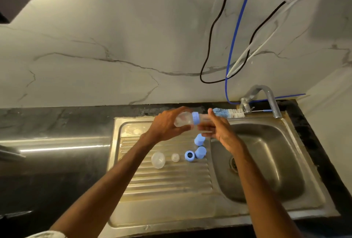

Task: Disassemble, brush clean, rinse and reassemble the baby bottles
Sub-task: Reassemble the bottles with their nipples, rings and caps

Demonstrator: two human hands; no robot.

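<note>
My left hand [167,125] grips a clear baby bottle [183,120] lying sideways above the drainboard, with a blue collar ring [195,118] on its neck. My right hand [219,129] holds the clear cap end to the right of that ring; its fingers hide most of it. On the drainboard [167,178] lie a clear bottle part [158,160], a small clear teat [175,157], a blue ring [189,155] and two blue caps [200,152] [199,140]. A blue and white bottle brush [228,112] rests along the sink's back edge.
The steel sink basin [266,161] with its drain [233,163] is to the right. A tap [266,96] stands at the back right corner. Black, blue and white cables [238,28] hang on the marble wall. Dark countertop [47,152] extends left.
</note>
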